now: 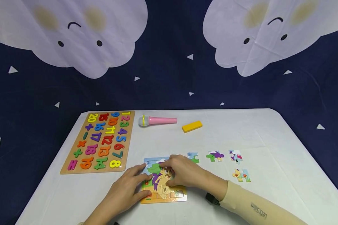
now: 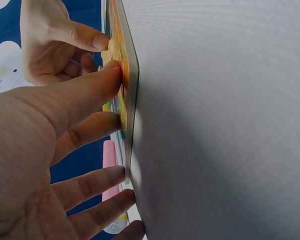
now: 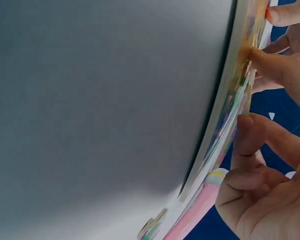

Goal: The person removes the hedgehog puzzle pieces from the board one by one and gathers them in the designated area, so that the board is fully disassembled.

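Note:
A jigsaw puzzle board [image 1: 177, 199] with a cartoon picture lies flat near the front of the table. My left hand [image 1: 123, 189] rests along its left side, thumb and fingers fairly straight. In the left wrist view, the left thumb [image 2: 97, 82] presses on the board's face while other fingertips meet its edge and the tabletop. My right hand [image 1: 187, 172] reaches over the board's right side. Between its thumb and index finger it pinches a puzzle piece [image 3: 250, 92], slightly raised from the board in the right wrist view. The right fingers partly cover the picture.
Several loose puzzle pieces [image 1: 215, 156] lie right of the board. Farther back are a pink toy microphone [image 1: 161, 120] and a yellow block [image 1: 192, 126]. A wooden number board [image 1: 97, 142] takes up the table's left side. A dark blue curtain [image 1: 169, 78] hangs behind.

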`<state>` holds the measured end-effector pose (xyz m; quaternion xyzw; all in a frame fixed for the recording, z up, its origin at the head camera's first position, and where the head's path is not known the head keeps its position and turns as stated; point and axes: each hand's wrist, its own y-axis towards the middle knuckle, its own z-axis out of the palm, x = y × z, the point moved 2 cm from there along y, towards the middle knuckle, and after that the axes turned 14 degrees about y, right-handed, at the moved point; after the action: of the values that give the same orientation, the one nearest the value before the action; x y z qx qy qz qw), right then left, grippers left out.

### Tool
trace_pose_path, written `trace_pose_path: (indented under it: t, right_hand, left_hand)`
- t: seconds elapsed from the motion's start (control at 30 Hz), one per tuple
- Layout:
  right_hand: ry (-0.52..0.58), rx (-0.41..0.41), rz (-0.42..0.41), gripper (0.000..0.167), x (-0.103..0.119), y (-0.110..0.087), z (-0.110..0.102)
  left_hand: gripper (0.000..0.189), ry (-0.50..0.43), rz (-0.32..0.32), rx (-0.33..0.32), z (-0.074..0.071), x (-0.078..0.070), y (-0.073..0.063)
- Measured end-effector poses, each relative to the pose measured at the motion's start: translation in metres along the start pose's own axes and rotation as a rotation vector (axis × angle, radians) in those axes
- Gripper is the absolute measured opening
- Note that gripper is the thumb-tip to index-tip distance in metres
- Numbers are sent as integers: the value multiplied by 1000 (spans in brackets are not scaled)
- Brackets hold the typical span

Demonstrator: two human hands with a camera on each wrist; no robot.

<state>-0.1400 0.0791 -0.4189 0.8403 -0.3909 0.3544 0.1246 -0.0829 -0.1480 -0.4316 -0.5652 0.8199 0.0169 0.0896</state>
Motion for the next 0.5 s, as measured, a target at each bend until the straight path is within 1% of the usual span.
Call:
trace_pose_path:
  t: [0.13, 0.33, 0.43, 0.5]
  right_hand:
    - [-4, 10, -30, 55, -3, 1, 0]
    - [32, 41, -53, 44, -6, 2, -1]
    - [36, 54, -50, 42, -7, 2, -2]
    - [39, 59, -45, 45, -7, 2, -2]
  left_hand:
    - [44, 4, 0, 1, 0, 0, 0]
    - [45, 7, -3, 6, 0, 0, 1]
    - [44, 5, -4, 5, 0, 0, 1]
    - [44, 5, -4, 0, 0, 0, 1]
